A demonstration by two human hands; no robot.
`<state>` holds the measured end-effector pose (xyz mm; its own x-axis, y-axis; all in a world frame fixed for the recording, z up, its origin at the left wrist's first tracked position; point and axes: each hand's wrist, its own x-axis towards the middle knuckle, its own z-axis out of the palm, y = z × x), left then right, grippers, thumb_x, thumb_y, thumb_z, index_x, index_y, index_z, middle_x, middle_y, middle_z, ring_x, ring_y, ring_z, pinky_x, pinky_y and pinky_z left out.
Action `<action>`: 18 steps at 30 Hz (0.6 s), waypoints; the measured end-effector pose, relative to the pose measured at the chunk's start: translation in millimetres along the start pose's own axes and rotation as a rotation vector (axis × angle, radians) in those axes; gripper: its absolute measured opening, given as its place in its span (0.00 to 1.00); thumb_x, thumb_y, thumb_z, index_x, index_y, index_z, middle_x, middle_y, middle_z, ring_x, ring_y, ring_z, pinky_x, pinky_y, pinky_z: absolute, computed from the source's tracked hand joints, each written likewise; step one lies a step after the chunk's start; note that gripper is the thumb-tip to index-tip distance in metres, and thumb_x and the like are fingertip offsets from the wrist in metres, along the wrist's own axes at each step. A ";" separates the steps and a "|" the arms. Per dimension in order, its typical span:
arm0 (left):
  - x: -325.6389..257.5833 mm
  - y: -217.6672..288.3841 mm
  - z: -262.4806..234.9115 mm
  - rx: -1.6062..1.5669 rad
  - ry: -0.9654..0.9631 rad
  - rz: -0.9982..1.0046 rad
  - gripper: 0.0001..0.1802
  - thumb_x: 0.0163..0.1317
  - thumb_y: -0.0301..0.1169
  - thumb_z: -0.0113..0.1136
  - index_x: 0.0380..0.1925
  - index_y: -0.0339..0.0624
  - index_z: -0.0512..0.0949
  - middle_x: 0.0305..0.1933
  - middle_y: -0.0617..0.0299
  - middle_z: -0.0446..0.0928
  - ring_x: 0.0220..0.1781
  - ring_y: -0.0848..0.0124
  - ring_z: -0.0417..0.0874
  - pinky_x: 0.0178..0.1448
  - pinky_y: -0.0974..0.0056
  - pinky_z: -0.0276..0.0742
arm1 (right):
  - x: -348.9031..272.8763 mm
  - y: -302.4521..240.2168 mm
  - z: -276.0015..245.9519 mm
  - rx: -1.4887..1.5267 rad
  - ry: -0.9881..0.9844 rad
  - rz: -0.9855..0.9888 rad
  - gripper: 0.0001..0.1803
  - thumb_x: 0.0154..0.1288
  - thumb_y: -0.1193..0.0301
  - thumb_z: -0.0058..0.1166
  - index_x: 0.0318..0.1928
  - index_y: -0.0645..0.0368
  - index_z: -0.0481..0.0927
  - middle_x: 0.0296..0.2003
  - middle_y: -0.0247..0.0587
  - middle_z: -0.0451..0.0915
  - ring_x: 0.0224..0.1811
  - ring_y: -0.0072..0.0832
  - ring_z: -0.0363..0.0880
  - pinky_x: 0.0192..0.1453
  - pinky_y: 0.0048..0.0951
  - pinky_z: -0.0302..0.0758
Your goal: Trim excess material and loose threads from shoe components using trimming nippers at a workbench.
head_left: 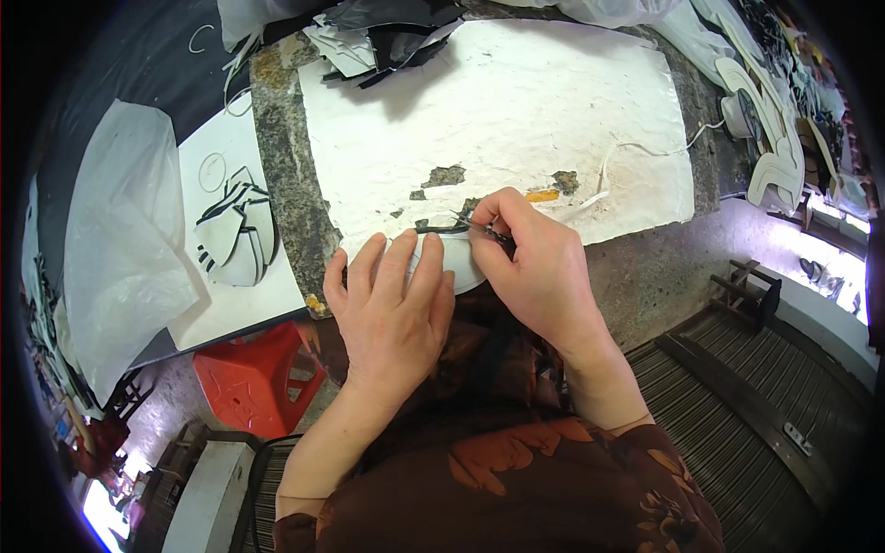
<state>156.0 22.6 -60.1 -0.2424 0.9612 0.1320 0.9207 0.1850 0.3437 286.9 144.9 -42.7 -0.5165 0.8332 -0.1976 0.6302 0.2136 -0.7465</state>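
Observation:
A curved white piece (466,264) with a black edge lies at the near edge of the white work sheet. My left hand (392,309) rests flat on it, fingers spread, the tips along the black edge. My right hand (539,267) is closed in a pinch around a slim pointed metal tool (475,224) with a dark grip. The tool's tip points left, just over the black edge near my left fingertips. My left hand and fingers cover much of the piece, and the tool's full shape is hidden in my right fingers.
Black and white cut pieces (378,41) are heaped at the far left. More black-edged white pieces (238,235) lie on a white board. A plastic bag (129,230) sits further left. A white cord (604,170) crosses the right side. A red stool (249,382) stands below.

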 end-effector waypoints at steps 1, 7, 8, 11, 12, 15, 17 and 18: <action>0.1 0.4 -0.2 -0.001 0.000 0.000 0.21 0.64 0.36 0.69 0.57 0.49 0.84 0.61 0.60 0.78 0.66 0.57 0.75 0.74 0.43 0.62 | 0.4 0.4 -0.3 0.002 -0.004 -0.001 0.07 0.65 0.72 0.58 0.42 0.55 0.78 0.31 0.42 0.85 0.30 0.45 0.85 0.33 0.40 0.78; -0.5 1.7 0.8 0.015 -0.013 -0.001 0.21 0.64 0.36 0.68 0.59 0.54 0.84 0.61 0.60 0.77 0.67 0.56 0.74 0.75 0.43 0.61 | 1.8 1.8 -2.4 0.003 -0.016 -0.002 0.07 0.65 0.72 0.58 0.42 0.55 0.78 0.31 0.42 0.85 0.30 0.45 0.85 0.34 0.41 0.78; -0.6 2.2 0.4 0.028 -0.027 0.003 0.21 0.65 0.36 0.68 0.59 0.57 0.84 0.61 0.60 0.76 0.67 0.56 0.73 0.75 0.42 0.60 | 2.1 2.4 -2.5 0.001 -0.017 -0.006 0.07 0.65 0.72 0.58 0.42 0.55 0.78 0.31 0.42 0.85 0.31 0.45 0.85 0.34 0.41 0.78; -0.2 4.3 -1.4 0.046 -0.057 0.011 0.23 0.65 0.35 0.68 0.61 0.61 0.83 0.62 0.59 0.74 0.68 0.55 0.71 0.76 0.41 0.59 | 3.8 3.7 -6.2 -0.041 -0.027 0.002 0.07 0.65 0.71 0.59 0.42 0.54 0.78 0.32 0.42 0.85 0.32 0.45 0.85 0.35 0.41 0.78; -0.1 4.7 -2.0 0.056 -0.074 0.013 0.24 0.65 0.35 0.68 0.62 0.64 0.83 0.62 0.59 0.74 0.69 0.55 0.70 0.76 0.40 0.58 | 4.4 4.9 -6.9 -0.042 -0.027 0.002 0.07 0.65 0.71 0.59 0.42 0.54 0.78 0.32 0.42 0.85 0.32 0.45 0.85 0.35 0.41 0.78; -2.6 3.0 2.0 0.047 -0.074 0.023 0.31 0.59 0.35 0.70 0.65 0.68 0.79 0.63 0.57 0.71 0.69 0.53 0.69 0.74 0.34 0.58 | 6.0 10.4 -8.2 -0.050 -0.005 -0.039 0.06 0.66 0.71 0.59 0.42 0.54 0.78 0.32 0.42 0.85 0.33 0.45 0.85 0.36 0.41 0.78; -2.5 3.4 1.2 0.044 -0.082 0.022 0.31 0.59 0.35 0.70 0.65 0.69 0.79 0.64 0.57 0.71 0.69 0.52 0.69 0.74 0.34 0.57 | 7.2 12.3 -8.9 -0.050 0.004 -0.084 0.06 0.66 0.71 0.59 0.42 0.54 0.78 0.32 0.42 0.84 0.34 0.45 0.85 0.36 0.41 0.79; -2.3 3.5 0.9 0.042 -0.091 0.022 0.32 0.59 0.35 0.70 0.65 0.69 0.78 0.64 0.57 0.70 0.69 0.52 0.68 0.74 0.34 0.57 | 7.7 12.3 -9.1 -0.051 0.004 -0.084 0.06 0.66 0.71 0.59 0.42 0.54 0.78 0.32 0.42 0.84 0.34 0.45 0.85 0.36 0.41 0.79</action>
<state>160.1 21.1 -60.0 -0.1950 0.9793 0.0539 0.9381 0.1702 0.3018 295.9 158.5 -47.6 -0.5666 0.8132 -0.1327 0.6134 0.3088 -0.7269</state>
